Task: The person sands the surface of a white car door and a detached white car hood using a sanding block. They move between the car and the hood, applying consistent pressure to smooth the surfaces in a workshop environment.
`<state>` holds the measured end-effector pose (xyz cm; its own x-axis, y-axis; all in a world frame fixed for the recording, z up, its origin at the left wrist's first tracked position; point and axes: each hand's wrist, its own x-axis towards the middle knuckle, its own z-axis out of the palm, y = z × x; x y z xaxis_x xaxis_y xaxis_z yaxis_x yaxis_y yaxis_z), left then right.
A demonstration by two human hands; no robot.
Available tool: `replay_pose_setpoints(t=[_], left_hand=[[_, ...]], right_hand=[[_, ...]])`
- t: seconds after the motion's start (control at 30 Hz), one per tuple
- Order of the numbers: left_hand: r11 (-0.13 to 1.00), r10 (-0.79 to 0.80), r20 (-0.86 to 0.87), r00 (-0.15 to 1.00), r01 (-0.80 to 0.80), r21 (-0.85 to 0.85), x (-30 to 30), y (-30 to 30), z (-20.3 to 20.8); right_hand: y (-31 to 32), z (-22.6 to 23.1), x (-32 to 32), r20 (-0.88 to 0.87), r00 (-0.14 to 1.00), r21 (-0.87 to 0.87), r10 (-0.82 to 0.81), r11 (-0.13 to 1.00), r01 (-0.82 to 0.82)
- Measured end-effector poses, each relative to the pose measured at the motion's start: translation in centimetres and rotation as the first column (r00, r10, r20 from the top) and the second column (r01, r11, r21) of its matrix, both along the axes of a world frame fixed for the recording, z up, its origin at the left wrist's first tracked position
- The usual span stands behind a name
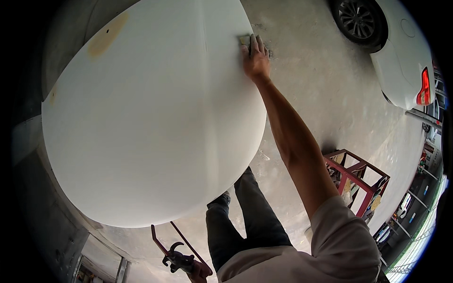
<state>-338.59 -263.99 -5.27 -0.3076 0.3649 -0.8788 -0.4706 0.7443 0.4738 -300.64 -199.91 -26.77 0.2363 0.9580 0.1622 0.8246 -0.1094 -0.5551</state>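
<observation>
A large white panel (155, 118), shaped like a car hood, fills the left and middle of the view. My right hand (256, 59) reaches to its far right edge, with the fingers closed over a small yellow-green sanding pad (244, 40) that lies against the panel. Low in the view, below the panel's near edge, my left hand (197, 274) is closed around a dark tool (178, 259) with curved, hook-like arms; its exact kind is unclear. Beside that hand run dark red metal bars (188, 243). Part of the left hand is in shadow.
Tan patches (108, 35) mark the panel's far left part. A dark red metal frame cart (356, 177) with things inside stands right of my arm. At the far right is a white car (401, 56). Grey concrete floor (306, 61) lies between car and panel.
</observation>
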Motion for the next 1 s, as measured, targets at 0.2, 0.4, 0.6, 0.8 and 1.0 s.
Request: replay_pose_setpoints(t=[0.2,0.4,0.6,0.8,1.0], left_hand=[[0.97,-0.226,0.184,0.957,0.204,0.131,-0.7,10.9,4.6],[0.94,-0.299,0.237,0.924,0.242,0.242,-8.1,5.9,2.3],[0.988,0.022,0.215,0.976,-0.055,0.148,-15.6,-4.9,5.8],[0.968,-0.235,0.056,0.97,0.229,0.101,-16.5,-2.4,10.2],[0.995,-0.04,0.038,0.998,0.036,0.096,-11.2,-10.3,9.0]], right_hand=[[-16.3,2.0,-3.1,0.07,0.988,-0.011,-0.134,0.991,0.135],[-31.5,4.6,-14.7,0.144,0.988,-0.104,-0.056,0.992,0.071],[-42.1,3.1,-25.6,0.033,0.998,-0.149,-0.052,0.987,0.056],[-30.1,-4.4,-5.0,0.488,0.872,0.137,0.02,0.986,-0.099],[-39.8,-2.0,-13.8,0.644,0.765,0.116,-0.005,0.989,-0.091]])
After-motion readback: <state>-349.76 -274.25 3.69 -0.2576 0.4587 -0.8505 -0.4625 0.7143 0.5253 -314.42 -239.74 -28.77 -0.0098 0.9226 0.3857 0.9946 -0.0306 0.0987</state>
